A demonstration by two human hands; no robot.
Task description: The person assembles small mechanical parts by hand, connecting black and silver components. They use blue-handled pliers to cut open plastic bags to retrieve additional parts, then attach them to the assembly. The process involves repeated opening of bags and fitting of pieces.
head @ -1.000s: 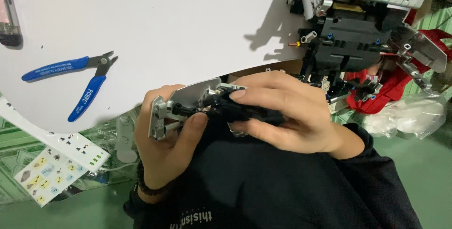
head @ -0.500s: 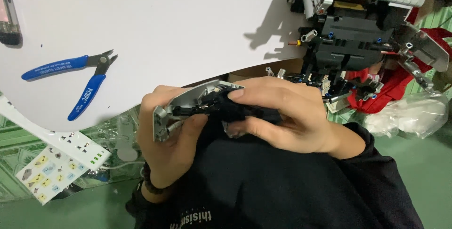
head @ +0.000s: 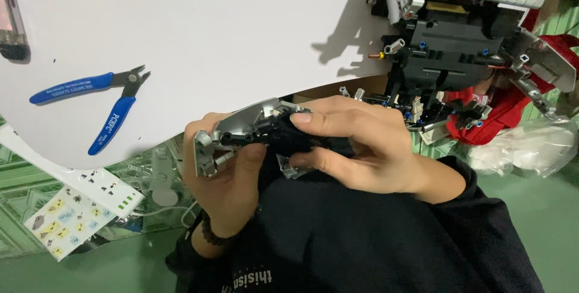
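Both of my hands hold one small brick assembly (head: 253, 129), silver-grey panels over black parts, close to my chest. My left hand (head: 226, 175) cups it from below and behind, thumb on the black part. My right hand (head: 356, 142) wraps over its right side, fingers pressing on the black section. Much of the piece is hidden under my fingers.
A large black, grey and red brick model (head: 464, 58) stands at the upper right on the white board (head: 211, 22). Blue-handled cutters (head: 99, 103) lie at the left. A sticker sheet (head: 57, 223) and a white power strip (head: 90, 184) lie lower left; a plastic bag (head: 525, 151) at the right.
The small assembly has turned slightly in my hands and my right fingers have shifted along its black part. Everything else stays put.
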